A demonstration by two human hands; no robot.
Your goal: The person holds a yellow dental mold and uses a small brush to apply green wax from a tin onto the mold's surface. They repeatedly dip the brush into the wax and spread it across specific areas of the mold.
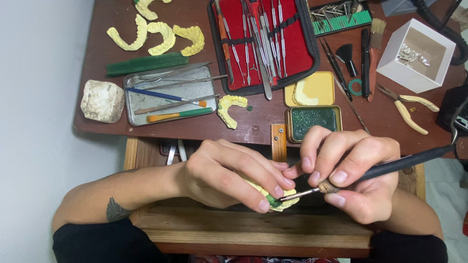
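Left hand clamps the yellow dental cast near the bench edge while right hand pinches the black-handled wax tool, tip on green wax (carving underway, I'd say), needing steady pressure.

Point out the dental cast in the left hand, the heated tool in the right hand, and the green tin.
dental cast (288, 200), head view, yellow edge.
heated tool (404, 163), head view, black handle.
green tin (313, 121), head view, green inside.
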